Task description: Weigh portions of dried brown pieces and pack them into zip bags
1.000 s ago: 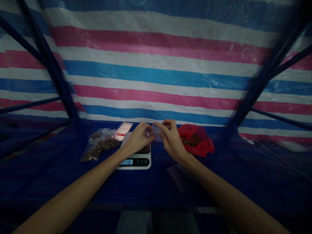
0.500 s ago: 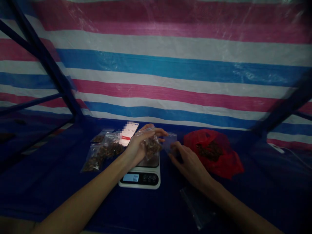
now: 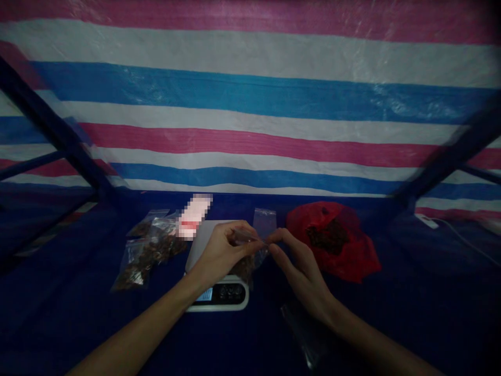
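A clear zip bag with brown dried pieces in it is held over the kitchen scale. My left hand grips the bag's top edge between thumb and fingers. From the other side, my right hand pinches the right end of that same edge. Most of the weighing plate lies hidden behind my left hand and the bag, and the scale's display is partly covered by my wrist. Just behind the fingers, a flat clear zip bag lies on the blue surface.
Several filled zip bags lie left of the scale, near a blurred-out phone. At right sits an open red plastic bag of brown pieces. More clear bags lie at front. Blue frame bars flank the striped sheet.
My right hand has moved from the flat bag to the filled bag's edge and now pinches it. My left hand has turned its grip onto the bag's top. The view has shifted slightly.
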Available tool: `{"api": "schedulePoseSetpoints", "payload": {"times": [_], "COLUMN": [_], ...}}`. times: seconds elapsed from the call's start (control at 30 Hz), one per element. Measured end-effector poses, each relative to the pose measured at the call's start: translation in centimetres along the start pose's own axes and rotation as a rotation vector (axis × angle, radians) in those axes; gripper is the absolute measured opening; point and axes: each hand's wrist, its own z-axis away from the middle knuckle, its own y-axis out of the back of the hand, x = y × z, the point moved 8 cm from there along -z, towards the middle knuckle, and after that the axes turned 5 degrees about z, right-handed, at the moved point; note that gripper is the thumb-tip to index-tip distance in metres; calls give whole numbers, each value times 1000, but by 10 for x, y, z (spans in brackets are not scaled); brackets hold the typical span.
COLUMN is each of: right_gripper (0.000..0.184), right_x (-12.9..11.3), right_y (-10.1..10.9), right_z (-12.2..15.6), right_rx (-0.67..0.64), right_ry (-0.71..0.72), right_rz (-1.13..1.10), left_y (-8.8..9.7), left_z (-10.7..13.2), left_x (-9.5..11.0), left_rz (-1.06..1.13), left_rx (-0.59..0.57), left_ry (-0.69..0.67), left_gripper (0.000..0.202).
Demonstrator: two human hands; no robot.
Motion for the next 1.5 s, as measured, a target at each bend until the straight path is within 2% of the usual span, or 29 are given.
{"api": "schedulePoseSetpoints", "payload": {"times": [0.13, 0.27, 0.33, 0.5, 0.57, 0.73, 0.83, 1.0, 1.1, 1.3, 1.43, 1.5], "right_gripper": [29, 30, 28, 20, 19, 21, 21, 16, 13, 13, 15, 15], "right_x": [5, 16, 21, 18, 18, 24, 25, 19, 18, 18, 11, 9], "right_y": [-3, 13, 18, 2, -2, -3, -1, -3, -3, 6, 3, 1], "right_z": [1, -3, -5, -9, -9, -20, -28, -27, -20, -16, -15, -14], "right_rx": [-7, 112, 129, -51, -68, 46, 127, 174, 159, 155, 103, 90], "right_ry": [-67, -126, -149, -107, -119, -194, -228, -175, -149, -139, -110, -97], "right_rz": [-142, -137, -153, -288, -282, -313, -318, -212, -144, -148, -170, -152], "left_y": [-10, -22, -25, -17, -14, -11, -4, 8, 9, -1, 0, -1], "left_z": [6, 9, 9, 8, 8, 6, 4, 1, 0, 1, 3, 3], "left_x": [-4, -17, -19, -8, -6, -1, 5, 12, 12, 7, 5, 5], "left_rz": [-35, 29, 60, 157, 169, 158, 128, 75, 72, 108, 136, 134], "left_rx": [0, -139, -166, -47, -14, 7, 67, 162, 153, 65, 72, 63], "left_ry": [32, 196, 232, 162, 150, 91, 42, -2, -8, 54, 89, 97], "left_gripper": [29, 37, 36, 39, 39, 35, 38, 35, 37, 48, 61, 61]}}
